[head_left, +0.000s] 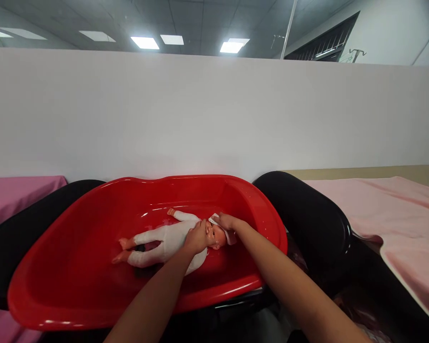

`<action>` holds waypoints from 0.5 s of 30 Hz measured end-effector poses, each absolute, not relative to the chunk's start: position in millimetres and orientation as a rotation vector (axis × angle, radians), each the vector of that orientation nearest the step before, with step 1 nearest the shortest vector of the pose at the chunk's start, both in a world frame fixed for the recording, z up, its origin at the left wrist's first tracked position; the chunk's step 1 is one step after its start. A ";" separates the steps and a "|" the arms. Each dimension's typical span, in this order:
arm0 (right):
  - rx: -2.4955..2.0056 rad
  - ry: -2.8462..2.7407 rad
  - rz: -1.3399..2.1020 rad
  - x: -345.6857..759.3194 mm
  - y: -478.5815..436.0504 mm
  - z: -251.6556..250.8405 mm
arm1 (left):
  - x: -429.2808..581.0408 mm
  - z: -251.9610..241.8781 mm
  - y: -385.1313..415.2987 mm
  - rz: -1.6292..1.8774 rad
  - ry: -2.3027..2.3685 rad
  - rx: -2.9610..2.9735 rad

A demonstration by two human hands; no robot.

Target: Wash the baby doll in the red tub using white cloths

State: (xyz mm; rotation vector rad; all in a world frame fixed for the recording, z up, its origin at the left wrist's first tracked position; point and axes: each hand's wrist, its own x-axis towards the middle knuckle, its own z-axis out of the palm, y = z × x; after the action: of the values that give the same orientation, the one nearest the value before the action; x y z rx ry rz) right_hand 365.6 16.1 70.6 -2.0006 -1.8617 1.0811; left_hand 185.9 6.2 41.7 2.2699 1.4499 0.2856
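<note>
A baby doll (177, 237) in a white outfit lies on its back in a red baby bathtub (75, 267), its head to the right and its bare feet to the left. My left hand (197, 237) is closed on the doll at the upper chest, close under the chin. With my right hand (225, 221) I grip a small white cloth (213, 218) against the top of the doll's head (216, 234). My fingers partly hide the cloth and the far side of the head.
Black rounded supports flank the tub at the right (300, 205) and left (32, 224). Beyond them lie a pink sheet (414, 224) on the right and a darker pink cover (17, 195) on the left. A white partition (200, 114) stands directly behind the tub.
</note>
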 end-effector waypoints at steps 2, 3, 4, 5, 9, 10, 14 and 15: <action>-1.946 -1.901 1.090 366.2 16.0 72.8 | 184.7 38.5 8.5 0.293 1.456 2.253; -1.901 -1.959 1.074 365.9 15.9 73.9 | 183.8 36.7 9.7 0.296 1.458 2.239; -1.843 -2.052 1.033 365.2 16.1 74.4 | 183.0 35.1 10.7 0.298 1.461 2.223; -1.768 -2.174 0.964 364.4 16.6 74.2 | 182.3 33.9 11.3 0.307 1.461 2.209; -1.483 -2.516 0.645 361.3 23.1 68.4 | 180.3 33.8 8.8 0.425 1.421 2.208; -1.484 -2.506 0.655 360.8 25.2 66.9 | 180.0 34.7 7.7 0.443 1.416 2.211; -1.691 -2.286 0.808 357.1 28.9 64.7 | 179.3 36.9 6.9 0.430 1.428 2.202; -1.743 -2.220 0.827 355.8 28.3 64.2 | 179.5 36.5 7.9 0.423 1.433 2.201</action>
State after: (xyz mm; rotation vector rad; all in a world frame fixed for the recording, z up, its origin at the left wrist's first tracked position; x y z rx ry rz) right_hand 355.8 28.3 64.2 -1.7427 -2.2200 0.8270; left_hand 179.5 7.9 36.5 2.2012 1.4332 0.4226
